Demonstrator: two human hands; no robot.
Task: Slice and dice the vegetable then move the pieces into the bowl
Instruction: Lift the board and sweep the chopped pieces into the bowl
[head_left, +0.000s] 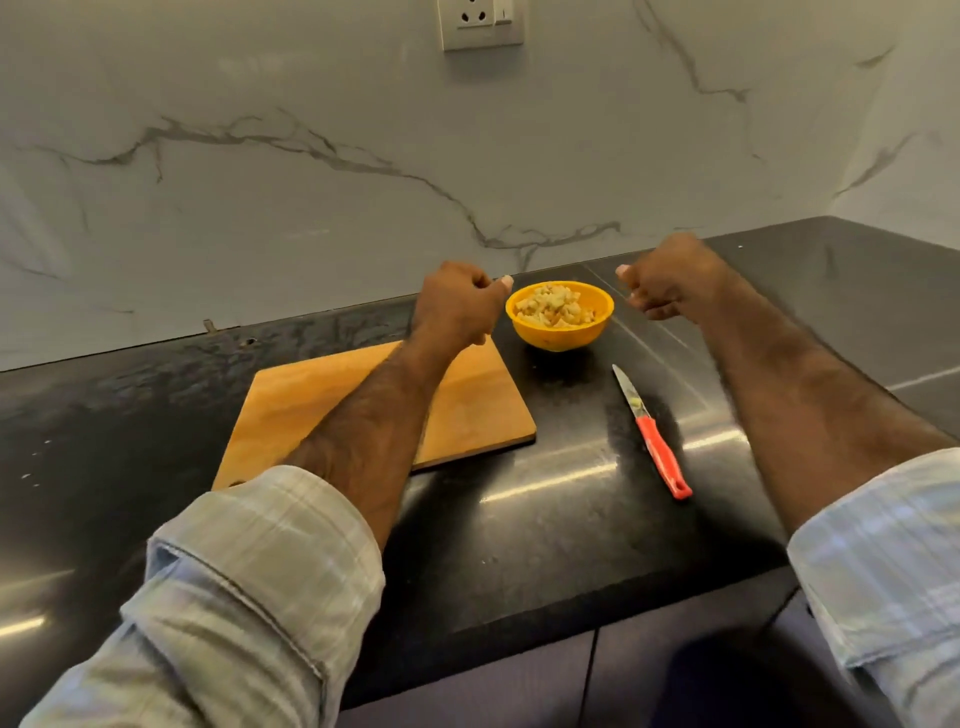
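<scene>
An orange bowl (560, 332) stands on the black counter, filled with pale diced vegetable pieces (553, 305). A wooden cutting board (483, 400) lies to its left with nothing on it. To the right of the board lies a knife (655, 435) with a red handle, bits of vegetable stuck on its blade. My left hand (457, 309) hovers just left of the bowl, fingers curled shut, holding nothing I can see. Just right of the bowl my right hand (670, 278) is held up the same way, fingers closed.
The black stone counter (545, 519) runs to a marble wall at the back and turns a corner at the right. A wall socket (480, 23) sits high on the wall. The counter's front edge is below my forearms, above dark cabinet doors.
</scene>
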